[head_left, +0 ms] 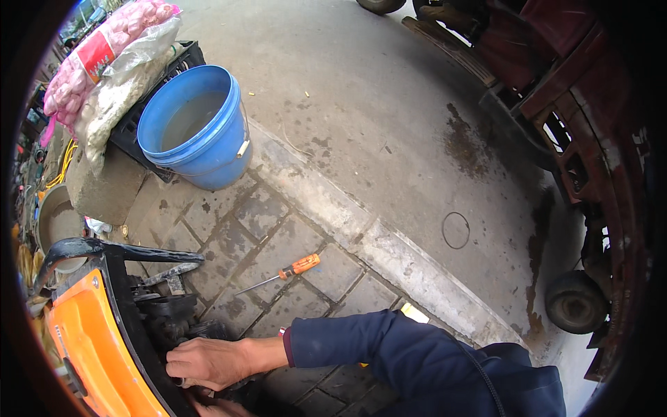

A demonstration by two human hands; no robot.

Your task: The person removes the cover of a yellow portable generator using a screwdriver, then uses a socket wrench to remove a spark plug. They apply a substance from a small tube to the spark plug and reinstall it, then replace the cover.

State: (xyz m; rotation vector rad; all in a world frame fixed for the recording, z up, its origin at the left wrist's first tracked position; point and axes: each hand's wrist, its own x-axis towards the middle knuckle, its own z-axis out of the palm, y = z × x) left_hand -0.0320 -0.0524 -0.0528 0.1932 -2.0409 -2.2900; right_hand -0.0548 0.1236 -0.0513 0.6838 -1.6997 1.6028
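At the lower left stands a machine with an orange panel (104, 333), a black frame and a black curved handle (69, 250). My right hand (208, 363), in a navy sleeve, reaches into the dark mechanical parts (170, 313) beside the panel. Its fingers are curled closed on something small, mostly hidden under them. Below it, only a bit of my left hand (221, 407) shows at the bottom edge, its fingers out of sight. A screwdriver (300, 265) with an orange handle lies on the paving, its shaft pointing toward the machine.
A blue bucket (233, 149) with greyish water stands beyond the machine, next to a black crate (132, 132) and mesh sacks of garlic (114, 42). A pale kerb (417, 271) crosses the ground. A dark red vehicle (583, 104) stands on the right; a wire loop (456, 230) lies nearby.
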